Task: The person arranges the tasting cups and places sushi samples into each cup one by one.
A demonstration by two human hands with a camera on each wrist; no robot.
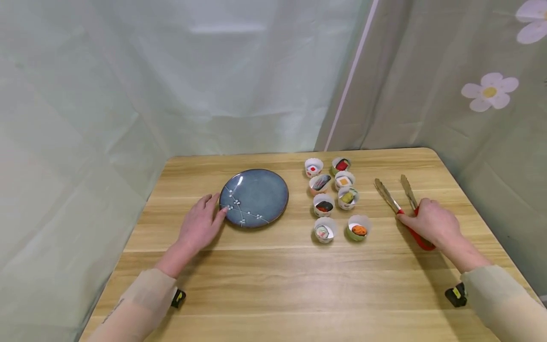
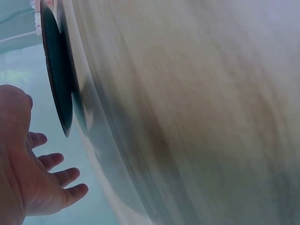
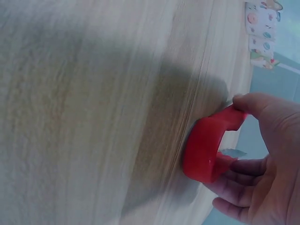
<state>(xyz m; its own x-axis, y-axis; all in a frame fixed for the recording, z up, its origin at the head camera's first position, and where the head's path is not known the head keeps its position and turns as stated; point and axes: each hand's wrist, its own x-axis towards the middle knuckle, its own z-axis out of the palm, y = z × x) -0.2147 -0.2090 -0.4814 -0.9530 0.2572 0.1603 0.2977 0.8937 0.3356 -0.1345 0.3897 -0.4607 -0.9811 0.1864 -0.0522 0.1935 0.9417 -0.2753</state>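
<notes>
A round blue-grey plate with white blossom branches lies left of the table's middle. My left hand is at its left rim, fingers loosely spread; in the left wrist view the fingers stand a little off the plate. On the right, metal tongs with red handles lie spread, tips pointing to the back. My right hand grips them by the handles. In the right wrist view the thumb is on one red handle and the fingers are at the other.
Several paper cups with small sushi-like pieces stand between plate and tongs; the nearest pair are a cup with an orange topping and one with a pale roll. Curtains hang behind the wooden table.
</notes>
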